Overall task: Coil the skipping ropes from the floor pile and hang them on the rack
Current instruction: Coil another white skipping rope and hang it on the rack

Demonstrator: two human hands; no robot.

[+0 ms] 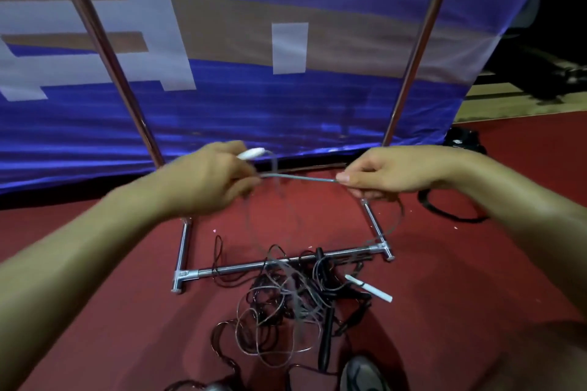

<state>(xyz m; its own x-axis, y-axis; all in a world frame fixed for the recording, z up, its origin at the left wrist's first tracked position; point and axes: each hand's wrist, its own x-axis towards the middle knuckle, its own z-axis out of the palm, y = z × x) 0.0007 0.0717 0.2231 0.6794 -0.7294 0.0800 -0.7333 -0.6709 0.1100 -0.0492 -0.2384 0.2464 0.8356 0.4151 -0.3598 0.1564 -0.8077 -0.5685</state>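
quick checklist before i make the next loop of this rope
1. Left hand grips the white handle: ok.
2. Right hand pinches the grey rope: ok.
3. Rope span between the hands is straight, no kink: ok.
4. Trailing rope is free of the floor pile: not ok, it runs down into the tangle.
5. Second white handle is loose on the floor: cannot tell, ropes cross beside it.
6. Rack base bar is clear of ropes: not ok.

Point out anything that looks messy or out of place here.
The rope pile is a tangle sprawled on the red floor, with loops draped over the rack's base bar. A white handle lies loose at its edge. The left hand and right hand stretch one grey rope between them.
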